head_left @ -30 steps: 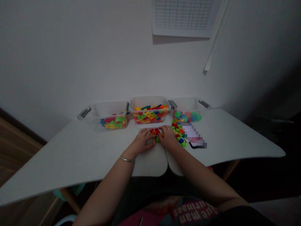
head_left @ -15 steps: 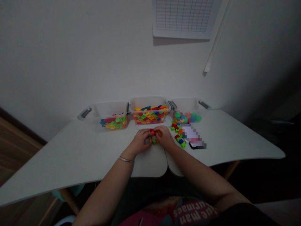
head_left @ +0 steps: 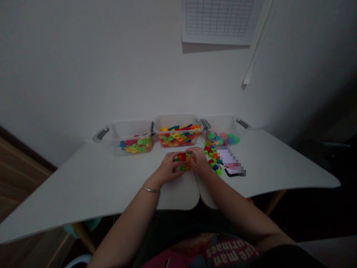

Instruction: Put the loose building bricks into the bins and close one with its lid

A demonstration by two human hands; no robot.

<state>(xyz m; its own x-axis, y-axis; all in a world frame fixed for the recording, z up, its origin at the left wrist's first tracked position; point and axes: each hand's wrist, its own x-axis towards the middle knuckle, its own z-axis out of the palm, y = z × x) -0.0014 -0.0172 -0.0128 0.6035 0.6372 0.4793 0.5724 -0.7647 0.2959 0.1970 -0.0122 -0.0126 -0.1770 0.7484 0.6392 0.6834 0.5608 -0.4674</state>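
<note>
Between my two hands is a small cluster of joined plastic building blocks (head_left: 182,157) in red, green and orange. My left hand (head_left: 168,166), with a silver bangle at the wrist, closes on its left side. From the right, my right hand (head_left: 199,160) grips the orange part, and its fingers partly cover the blocks. Just right of that hand, loose coloured blocks (head_left: 214,166) lie in a small heap on the white table (head_left: 178,193).
Along the wall stand three clear bins: the left bin (head_left: 134,143), the middle bin (head_left: 180,137) and the right bin (head_left: 223,137), all holding coloured plastic pieces. A phone (head_left: 230,162) lies beside the loose blocks. A seam divides the tabletop near my hands.
The block cluster has turned in my hands, showing more of its red and orange faces. Both hands have shifted only slightly, with fingers regripping.
</note>
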